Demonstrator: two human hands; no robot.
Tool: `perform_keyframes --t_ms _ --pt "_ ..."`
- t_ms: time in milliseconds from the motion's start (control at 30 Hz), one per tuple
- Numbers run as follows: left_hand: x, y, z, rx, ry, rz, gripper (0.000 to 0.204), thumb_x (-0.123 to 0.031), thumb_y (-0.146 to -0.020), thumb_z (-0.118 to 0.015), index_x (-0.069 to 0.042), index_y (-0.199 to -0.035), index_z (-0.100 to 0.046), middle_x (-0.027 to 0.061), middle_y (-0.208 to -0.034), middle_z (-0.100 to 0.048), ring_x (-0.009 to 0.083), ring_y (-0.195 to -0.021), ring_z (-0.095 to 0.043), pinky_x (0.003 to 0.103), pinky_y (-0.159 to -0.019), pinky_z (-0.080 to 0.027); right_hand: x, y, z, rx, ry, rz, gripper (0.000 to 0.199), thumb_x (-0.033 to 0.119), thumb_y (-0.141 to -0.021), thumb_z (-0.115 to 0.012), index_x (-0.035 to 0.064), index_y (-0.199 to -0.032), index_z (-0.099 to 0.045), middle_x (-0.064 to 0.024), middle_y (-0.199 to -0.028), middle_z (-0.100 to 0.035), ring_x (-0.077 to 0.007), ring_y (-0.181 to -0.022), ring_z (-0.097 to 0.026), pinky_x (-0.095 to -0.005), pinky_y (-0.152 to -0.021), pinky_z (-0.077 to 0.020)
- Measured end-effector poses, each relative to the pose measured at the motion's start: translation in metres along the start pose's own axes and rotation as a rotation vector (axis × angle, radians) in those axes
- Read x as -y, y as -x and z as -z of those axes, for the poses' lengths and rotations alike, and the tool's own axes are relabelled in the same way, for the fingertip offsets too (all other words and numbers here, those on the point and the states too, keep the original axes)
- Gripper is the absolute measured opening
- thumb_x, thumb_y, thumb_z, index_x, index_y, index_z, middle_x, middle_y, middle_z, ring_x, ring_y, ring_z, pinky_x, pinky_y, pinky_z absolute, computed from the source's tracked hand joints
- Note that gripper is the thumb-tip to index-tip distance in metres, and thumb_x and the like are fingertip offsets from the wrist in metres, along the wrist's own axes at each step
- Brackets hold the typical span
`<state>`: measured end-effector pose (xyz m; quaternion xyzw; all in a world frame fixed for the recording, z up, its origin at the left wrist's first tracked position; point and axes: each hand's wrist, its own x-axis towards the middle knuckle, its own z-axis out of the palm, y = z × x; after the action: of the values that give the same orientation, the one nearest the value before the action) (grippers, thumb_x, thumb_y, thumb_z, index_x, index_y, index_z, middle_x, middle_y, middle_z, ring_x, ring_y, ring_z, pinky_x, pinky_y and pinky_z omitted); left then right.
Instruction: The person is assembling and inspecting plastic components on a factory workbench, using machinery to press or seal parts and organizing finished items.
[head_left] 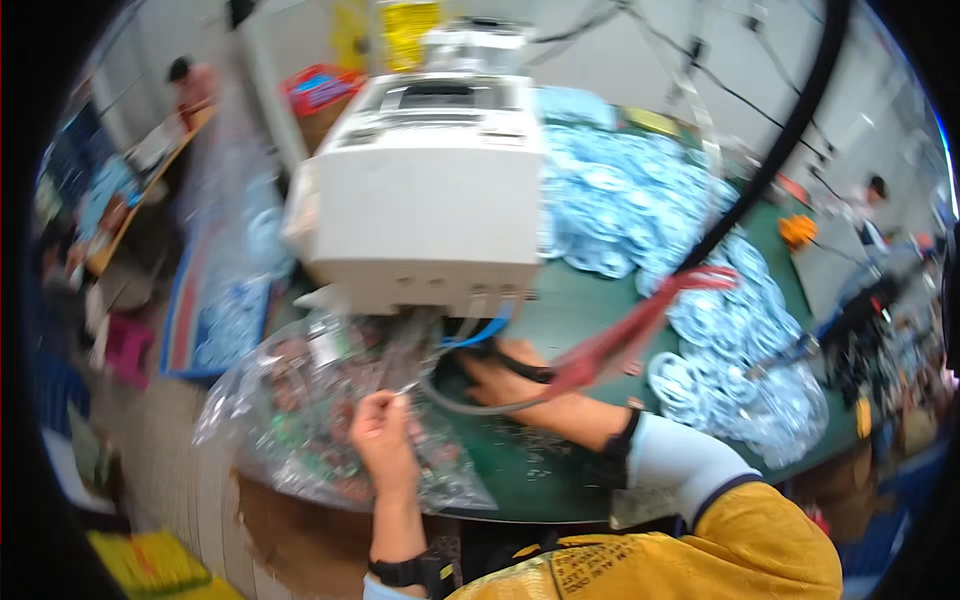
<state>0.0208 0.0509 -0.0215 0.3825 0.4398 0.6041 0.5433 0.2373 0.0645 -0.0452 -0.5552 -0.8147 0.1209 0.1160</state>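
My left hand (383, 440) is closed in a pinch below the front of a white box-shaped machine (425, 215). Something small and pale shows at its fingertips, too blurred to name. A clear plastic bag (300, 410) with small, mixed-coloured contents lies just left of this hand. My right hand (505, 372) reaches in under the machine's front edge, beside a blue tube (485, 333) and a grey cable (470, 408). Motion blur and the dark area there hide its fingers. Across that forearm hangs a red strip (610, 345).
Light-blue ring-shaped pieces (620, 195) are heaped on the green table (590, 305), right of the machine. A thick black cable (775, 165) slants down from above. Left stands a blue-edged container (220, 320) with clear plastic. Other people sit farther off at both sides.
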Motion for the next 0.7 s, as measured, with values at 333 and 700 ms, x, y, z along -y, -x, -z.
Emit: perform_keyframes --t_ms 333,700 --pt "0.003 -0.006 0.006 0.004 -0.038 -0.053 0.004 -0.006 -0.092 -0.060 -0.004 -0.090 -0.057 -0.0013 -0.069 -0.051 0.0049 -0.051 -0.044 0.020 -0.045 -0.035 0.020 0.093 0.008 -0.259 0.247 -0.023 0.059 0.041 -0.086 -0.062 0.0022 -0.129 -0.052 -0.0162 -0.133 -0.053 -0.0299 -0.122 -0.052 -0.0577 -0.104 -0.0346" --pt "0.007 -0.010 0.011 0.053 -0.096 -0.092 0.005 -0.008 -0.094 -0.059 -0.003 -0.092 -0.058 -0.0028 -0.068 -0.050 0.0033 -0.052 -0.043 0.018 -0.045 -0.032 -0.056 0.358 0.086 -0.331 0.441 -0.609 0.007 0.005 -0.074 -0.060 0.0053 -0.081 -0.058 -0.0109 -0.082 -0.056 -0.0306 -0.078 -0.057 -0.0437 -0.066 -0.0464"
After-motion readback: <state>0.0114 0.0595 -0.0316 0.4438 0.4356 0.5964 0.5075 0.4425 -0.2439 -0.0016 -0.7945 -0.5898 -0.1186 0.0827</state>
